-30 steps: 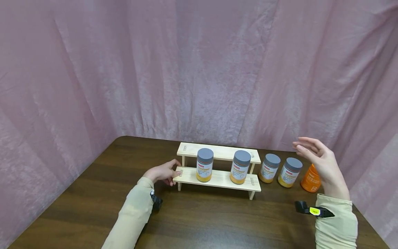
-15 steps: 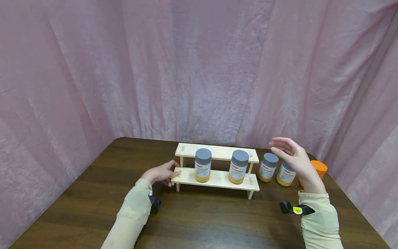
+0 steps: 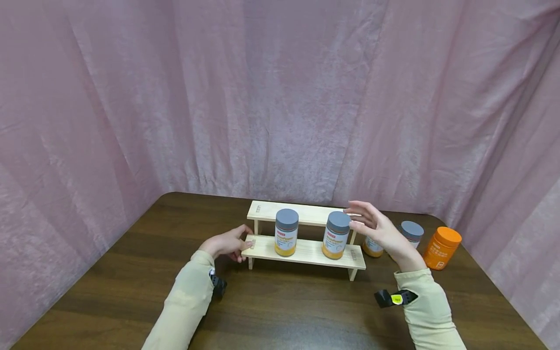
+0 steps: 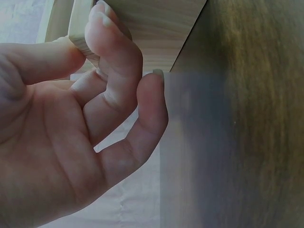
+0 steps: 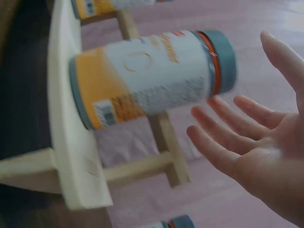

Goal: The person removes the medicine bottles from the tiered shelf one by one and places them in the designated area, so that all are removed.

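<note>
A two-tier wooden shelf (image 3: 306, 252) stands on the table. Two grey-lidded jars are on its lower tier: a left jar (image 3: 286, 233) and a right jar (image 3: 336, 237). My left hand (image 3: 227, 244) grips the left end of the lower tier; in the left wrist view its thumb and fingers pinch the board's edge. Beside the right jar's lid is my right hand (image 3: 378, 232), fingers spread and loosely bent, holding nothing. The right wrist view has this jar (image 5: 156, 76) upright on the board, with the hand (image 5: 256, 147) near its lid, apparently not gripping it.
To the right of the shelf, a grey-lidded jar (image 3: 373, 249) is partly hidden by my right hand. Another grey-lidded jar (image 3: 412, 232) and an orange jar (image 3: 442, 249) stand farther right on the brown table (image 3: 280, 311). A pink curtain (image 3: 280, 97) hangs behind.
My right hand has moved left, from near the orange jar past the loose grey-lidded jars to the shelf's right jar. The left hand keeps its grip on the shelf.
</note>
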### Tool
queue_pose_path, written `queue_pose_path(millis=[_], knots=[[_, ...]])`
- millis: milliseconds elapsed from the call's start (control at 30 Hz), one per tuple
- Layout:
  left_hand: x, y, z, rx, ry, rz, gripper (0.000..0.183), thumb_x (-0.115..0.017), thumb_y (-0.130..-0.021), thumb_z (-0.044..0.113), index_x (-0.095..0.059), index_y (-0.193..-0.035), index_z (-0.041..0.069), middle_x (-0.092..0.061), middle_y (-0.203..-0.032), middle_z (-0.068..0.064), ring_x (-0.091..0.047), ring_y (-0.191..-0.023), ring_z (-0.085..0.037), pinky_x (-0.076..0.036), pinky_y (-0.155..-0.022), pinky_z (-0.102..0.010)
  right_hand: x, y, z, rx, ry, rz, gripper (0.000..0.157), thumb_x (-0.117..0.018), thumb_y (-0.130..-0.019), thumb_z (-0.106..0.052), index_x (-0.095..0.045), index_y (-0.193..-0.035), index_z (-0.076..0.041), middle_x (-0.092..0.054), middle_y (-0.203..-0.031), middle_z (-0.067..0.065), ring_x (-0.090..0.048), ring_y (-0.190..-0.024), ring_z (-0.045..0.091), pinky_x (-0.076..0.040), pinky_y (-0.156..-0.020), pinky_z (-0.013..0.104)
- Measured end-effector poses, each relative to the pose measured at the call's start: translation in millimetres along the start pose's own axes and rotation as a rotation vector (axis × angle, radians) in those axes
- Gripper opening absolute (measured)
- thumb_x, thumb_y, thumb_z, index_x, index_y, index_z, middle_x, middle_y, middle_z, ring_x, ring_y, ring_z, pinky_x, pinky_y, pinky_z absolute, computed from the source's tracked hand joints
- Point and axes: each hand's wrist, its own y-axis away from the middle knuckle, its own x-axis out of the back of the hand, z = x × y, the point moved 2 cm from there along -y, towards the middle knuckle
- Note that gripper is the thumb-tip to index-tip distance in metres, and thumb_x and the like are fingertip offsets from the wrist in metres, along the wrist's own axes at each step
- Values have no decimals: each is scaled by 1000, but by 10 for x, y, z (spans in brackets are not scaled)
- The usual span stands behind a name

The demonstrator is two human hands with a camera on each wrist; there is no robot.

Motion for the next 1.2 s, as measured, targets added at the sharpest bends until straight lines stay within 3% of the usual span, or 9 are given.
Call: queue_pose_path(millis=[100, 167, 333, 500, 633, 867, 1200], knots=[[0, -2, 2, 1, -2, -1, 35, -50, -100, 12, -32, -129, 3, -54, -60, -3, -52, -49, -9, -46, -52, -24, -102, -43, 25, -31, -3, -34, 60, -60, -96, -16, -30, -146, -5, -42, -143, 27, -43, -131, 43, -42, -102, 48], [1, -5, 1, 4, -4, -3, 35, -50, -100, 12, -32, -129, 3, -54, -60, -3, -52, -49, -9, -46, -52, -24, -163, -68, 40, -45, -7, -45, 63, -62, -95, -15, -29, -147, -3, -40, -144, 27, -43, -131, 45, -42, -102, 48], [2, -12, -6, 1, -5, -5, 35, -50, -100, 12, -32, -129, 3, -54, -60, -3, -52, -49, -9, -46, -52, -24, -256, -96, 63, -64, -60, -27, 64, -67, -90, -11, -34, -143, 1, -44, -138, 26, -55, -119, 25, -48, -92, 28], [2, -12, -8, -9, -1, -3, 34, -50, -99, 10, -33, -128, 3, -54, -59, -3, -52, -48, -9, -46, -52, -24, -267, -104, 67, -66, -42, 19, 62, -72, -87, -12, -42, -139, 0, -52, -129, 22, -60, -105, 10, -50, -86, 24], [0, -6, -2, -10, 0, 0, 34, -50, -100, 10, -32, -128, 3, -54, -59, -3, -51, -48, -8, -45, -51, -23, -226, -91, 40, -74, 11, 59, 59, -76, -83, -16, -49, -133, -1, -62, -121, 18, -64, -102, 10, -52, -83, 26], [-5, 6, 7, -6, -3, -4, 34, -49, -100, 11, -32, -128, 3, -54, -60, -3, -51, -48, -8, -45, -52, -23, -83, -16, -25, -113, 20, 69, 59, -78, -82, -17, -51, -132, -2, -64, -116, 11, -64, -96, 5, -53, -80, 26], [8, -1, -4, -16, -2, 0, 34, -50, -100, 11, -33, -127, 3, -54, -59, -2, -52, -49, -9, -46, -52, -24, 158, 73, -79, -159, 126, 170, 57, -75, -84, -31, -53, -132, -11, -62, -108, -15, -61, -99, 2, -48, -85, 27]])
